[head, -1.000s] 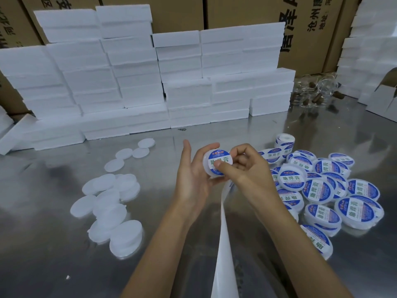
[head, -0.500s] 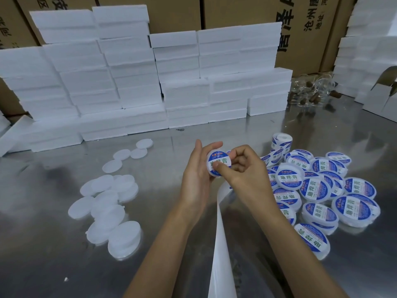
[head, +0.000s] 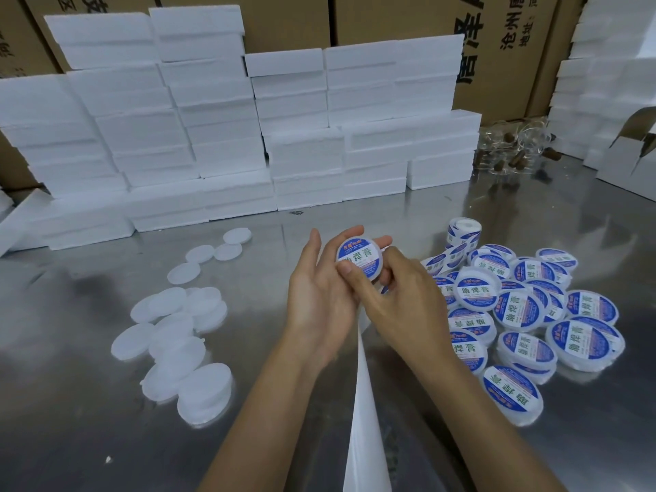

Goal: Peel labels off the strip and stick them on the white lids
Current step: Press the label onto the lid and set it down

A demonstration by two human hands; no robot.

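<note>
Steel worktable [head: 106,403], glare all over; wall of white foam blocks [head: 220,136] at the back, printed cartons [head: 497,47] behind. Clear jars [head: 514,143] far right.

Left hand [head: 319,300] cupped a white lid [head: 360,259] at chest height, fingers curled up behind its rim. Right hand [head: 401,296] clamped on the same lid, thumb pressed flat on the blue label [head: 356,255], fingers wrapped under. Backing strip [head: 362,403] trailed down between the wrists toward the camera (top end hidden under the right hand, grip on it not readable).

Versus a second ago: lid lifted slightly and tilted more face-on to the camera; thumb slid from label centre to lower-left edge. Label looked fully seated, no lifted corner visible. Read as smoothing-down nearly over, this lid about done.

Plain unlabelled lids [head: 177,335] heaped at left, a few strays [head: 227,248] further back. Labelled lids [head: 532,314] piled at right, roll of labels [head: 463,230] standing just behind that pile.

Likely next: drop onto the right pile, grab a blank from the left. Plenty of blanks left, so task mid-way at best.
</note>
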